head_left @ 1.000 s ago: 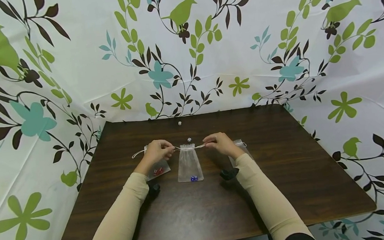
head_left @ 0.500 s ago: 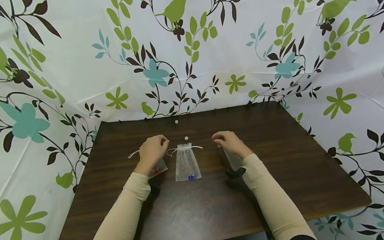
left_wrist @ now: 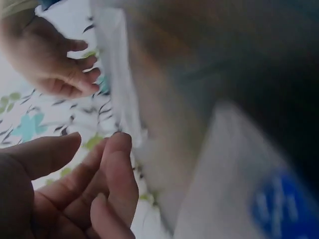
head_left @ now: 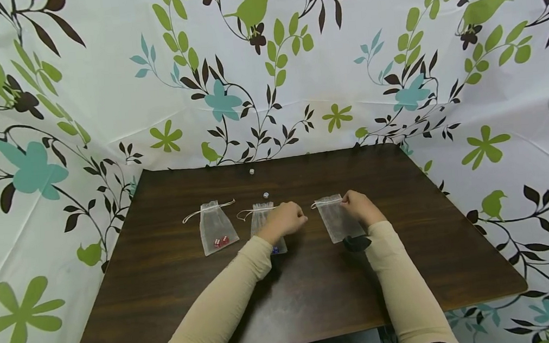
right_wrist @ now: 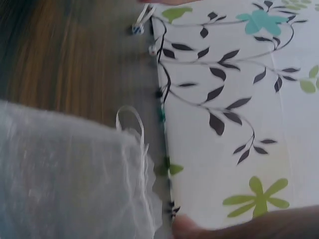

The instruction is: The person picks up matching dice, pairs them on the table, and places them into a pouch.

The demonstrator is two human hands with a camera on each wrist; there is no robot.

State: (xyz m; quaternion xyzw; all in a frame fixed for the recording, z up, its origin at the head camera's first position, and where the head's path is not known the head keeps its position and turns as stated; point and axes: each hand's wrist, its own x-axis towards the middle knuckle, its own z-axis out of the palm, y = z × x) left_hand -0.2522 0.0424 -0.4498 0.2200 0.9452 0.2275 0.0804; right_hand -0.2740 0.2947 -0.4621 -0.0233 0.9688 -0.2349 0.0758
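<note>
My left hand (head_left: 284, 221) hovers over the middle sheer white drawstring bag (head_left: 258, 223), covering much of it; in the left wrist view its thumb and fingers are apart and loosely bent, with nothing between them. Blue dice (left_wrist: 279, 206) show in that bag's bottom. On the right lies another sheer drawstring bag (head_left: 335, 220) with no dice visible inside. My right hand (head_left: 360, 206) is at this bag's upper right corner, fingertips close by the drawstring edge, fingers relaxed and spread in the left wrist view.
A third sheer bag (head_left: 215, 225) with red dice (head_left: 221, 242) lies at the left. Two white dice, one nearer (head_left: 265, 195) and one farther (head_left: 252, 171), sit towards the back of the dark wooden table (head_left: 167, 290). A patterned curtain (head_left: 117, 114) hangs behind.
Both hands let go of the middle bag's drawstring ends and drew apart. The left hand then moved right, uncovering the left bag; the right hand moved right to the right bag's top corner.
</note>
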